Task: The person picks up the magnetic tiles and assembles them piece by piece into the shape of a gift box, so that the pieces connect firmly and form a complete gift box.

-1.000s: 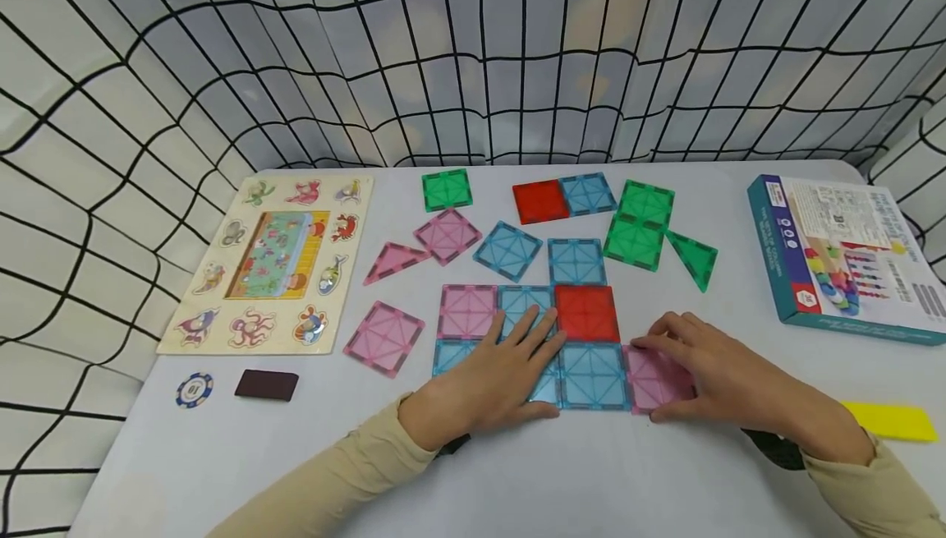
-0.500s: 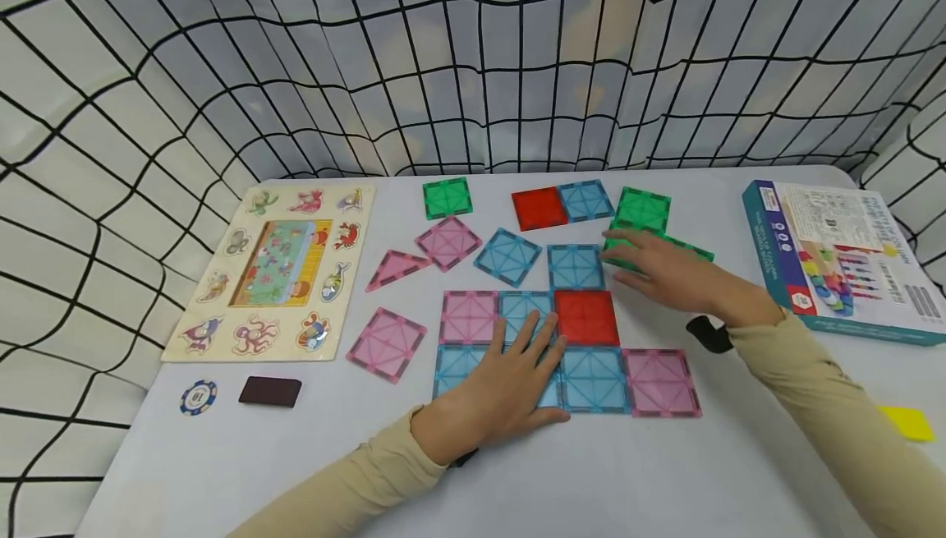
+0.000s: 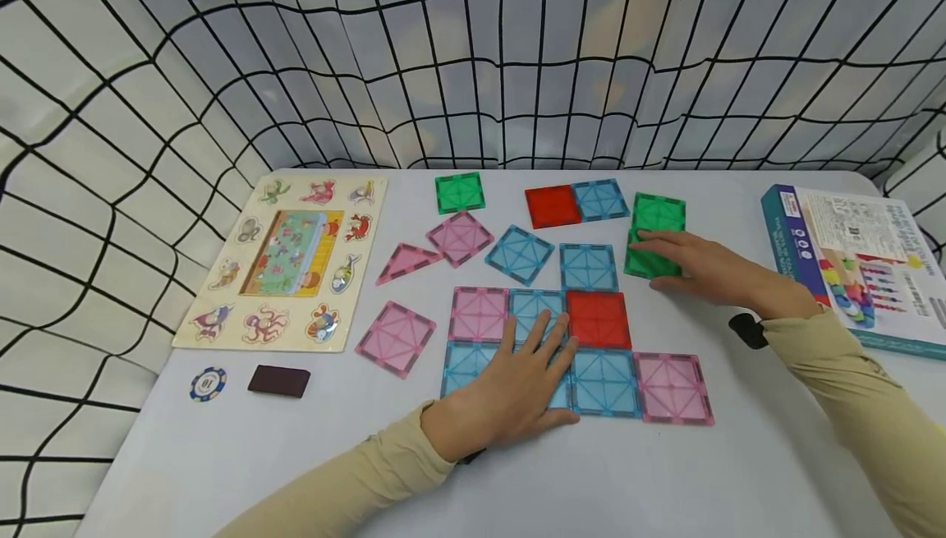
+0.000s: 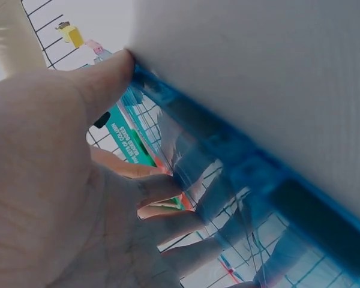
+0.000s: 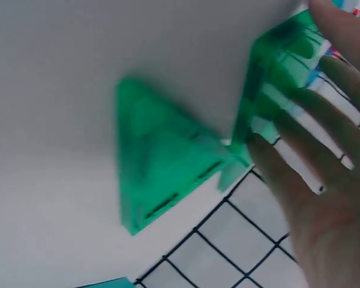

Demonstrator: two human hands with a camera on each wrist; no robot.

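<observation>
My left hand (image 3: 510, 386) rests palm down, fingers spread, on a block of translucent magnetic tiles. A blue tile (image 3: 606, 382), a red tile (image 3: 599, 320) and a pink tile (image 3: 480, 314) of that block show around it. Another pink tile (image 3: 674, 390) adjoins its right end. My right hand (image 3: 713, 271) reaches over two joined green square tiles (image 3: 659, 213), with fingertips on the nearer one and the thumb by its near edge. In the right wrist view its fingers look straight; a green triangle tile (image 5: 162, 162) touches the squares at a corner, hidden in the head view.
Several loose tiles lie behind the block, including a blue square (image 3: 520, 255) and a pink triangle (image 3: 406, 262). A sea-animal puzzle board (image 3: 188, 333), a poker chip (image 3: 208, 384) and a dark block (image 3: 278, 381) are at left. A box (image 3: 857, 226) stands right; netting surrounds the table.
My right hand has left the pink tile at the block's right end and moved up to the green tiles. The green triangle has turned and gone from head view. My left hand stays put.
</observation>
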